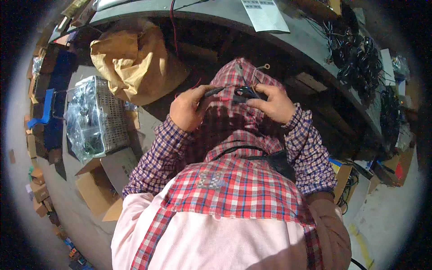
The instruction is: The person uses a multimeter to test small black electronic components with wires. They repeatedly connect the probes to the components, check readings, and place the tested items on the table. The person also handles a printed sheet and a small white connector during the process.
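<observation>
Both hands work close together above my lap, over a red plaid apron [238, 180]. My left hand [186, 108] is closed, thumb and fingers pinching a thin dark cable [213, 92]. Opposite it, my right hand [275, 104] is closed on a looped black cable [245, 92]; shadow blurs its exact shape. Just above the right hand, a small ring terminal [267, 66] sticks up on a thin lead. Whether the pieces in the two hands join cannot be made out.
A grey workbench [211, 19] curves across the front, with a paper sheet [266, 16] and black cable bundles [357, 58]. On the left are a crumpled brown sack [130, 58], a white plastic basket [108, 114] holding clear bags, and an opened cardboard box [96, 191].
</observation>
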Tool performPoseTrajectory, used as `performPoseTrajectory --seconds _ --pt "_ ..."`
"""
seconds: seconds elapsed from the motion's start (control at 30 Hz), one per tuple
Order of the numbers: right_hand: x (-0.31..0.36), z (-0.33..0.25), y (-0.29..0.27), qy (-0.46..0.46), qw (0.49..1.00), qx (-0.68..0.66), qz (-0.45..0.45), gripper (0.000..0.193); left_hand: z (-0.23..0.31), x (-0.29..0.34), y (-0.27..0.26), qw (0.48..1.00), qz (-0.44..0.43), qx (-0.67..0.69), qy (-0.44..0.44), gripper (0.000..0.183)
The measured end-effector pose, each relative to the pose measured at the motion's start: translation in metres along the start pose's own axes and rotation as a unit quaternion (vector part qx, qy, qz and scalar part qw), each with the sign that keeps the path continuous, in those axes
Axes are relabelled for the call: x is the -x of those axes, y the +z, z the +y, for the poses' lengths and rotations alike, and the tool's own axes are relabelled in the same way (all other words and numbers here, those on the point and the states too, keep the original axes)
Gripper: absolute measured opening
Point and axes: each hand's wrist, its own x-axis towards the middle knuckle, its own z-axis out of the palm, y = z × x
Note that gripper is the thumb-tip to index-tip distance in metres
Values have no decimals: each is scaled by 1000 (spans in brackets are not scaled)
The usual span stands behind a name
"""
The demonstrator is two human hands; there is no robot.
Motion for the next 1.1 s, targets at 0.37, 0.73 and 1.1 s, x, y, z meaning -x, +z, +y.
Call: performPoseTrajectory --seconds 0.37,0.73,1.1 --pt "28 -3 -57 133 946 -170 244 27 -83 33 -24 984 71 30 -161 26" --pt "-117 -225 166 -38 884 -429 -183 39 -88 29 19 919 119 238 -290 38" --pt "-58 -258 90 -307 945 -101 -57 43 -75 55 -10 862 189 306 -356 48"
